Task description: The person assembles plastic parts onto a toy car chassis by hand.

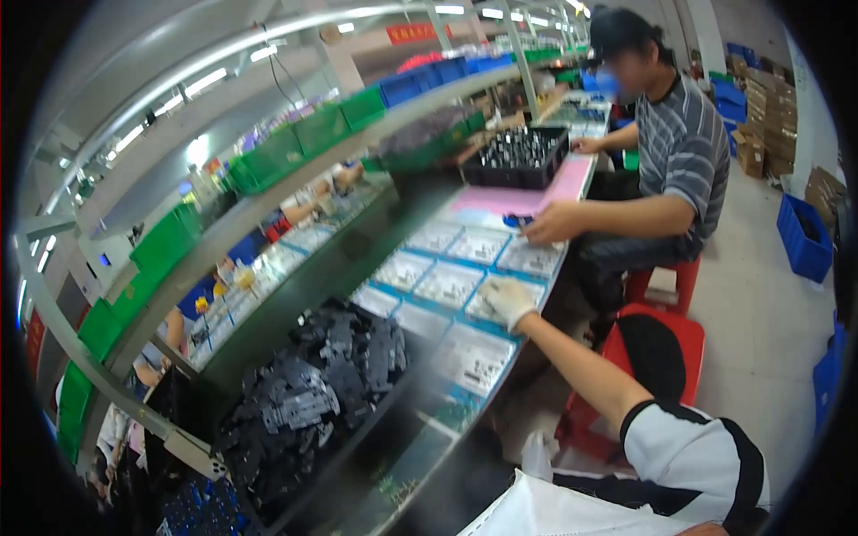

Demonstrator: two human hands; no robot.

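Observation:
My right hand (509, 302), in a pale glove, reaches over the workbench to a clear, shallow tray (532, 290) of small parts. Its fingers look bent and drawn together at the tray; what they hold, if anything, is too small to make out. More trays, such as one with small dark pieces (478, 357), lie in rows on a blue surface near that hand. My left hand is out of view. Left of the trays, a black bin (357, 447) is heaped with flat black plastic parts (308, 393).
A seated co-worker (679, 170) in a striped shirt handles a small blue item (517, 221) farther along the bench. Beyond stands a black crate (509, 179) of small upright parts. Green bins (273, 161) line a shelf on the left. A red stool (693, 344) stands at right.

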